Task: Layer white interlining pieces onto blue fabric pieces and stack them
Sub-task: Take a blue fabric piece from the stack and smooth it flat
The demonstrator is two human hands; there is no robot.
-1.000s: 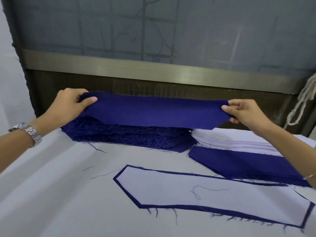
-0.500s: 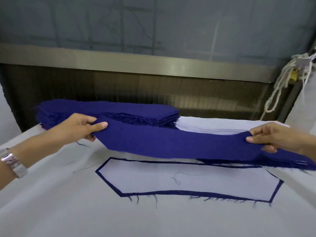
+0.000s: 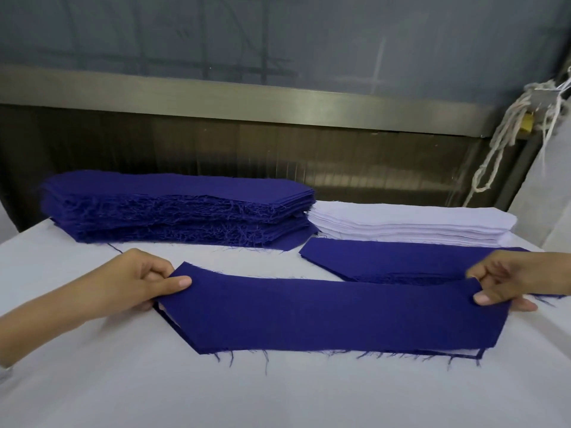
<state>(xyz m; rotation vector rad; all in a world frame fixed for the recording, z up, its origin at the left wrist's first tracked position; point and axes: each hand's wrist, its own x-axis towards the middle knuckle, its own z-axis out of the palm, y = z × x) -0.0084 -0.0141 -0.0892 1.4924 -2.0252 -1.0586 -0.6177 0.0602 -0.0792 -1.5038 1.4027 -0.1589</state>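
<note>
Item: blue fabric piece [image 3: 324,313], long strip with angled ends and frayed lower edge, at the middle of the white-covered desk [image 3: 92,381].
Left hand [image 3: 129,288]: at 9 o'clock of the piece, thumb on top and fingers curled beneath, pinching its left end.
Right hand [image 3: 506,282]: at 3 o'clock, thumb on top, pinching the right end, which is lifted slightly and curls up.
Beneath: a layered piece [image 3: 469,353], white with a blue border, showing only as slivers at the left slant and at the 5 o'clock corner; the held piece covers almost all of it.
At 11 o'clock: tall stack of blue pieces [image 3: 176,208], edges heavily frayed.
At 1 o'clock: stack of white interlining [image 3: 411,223], just beside the blue stack.
In front of the white stack: low pile of blue pieces [image 3: 398,261], flat, its near edge tucked behind the held strip.
At the far upper right: white cord [image 3: 506,137], hanging knotted.
</note>
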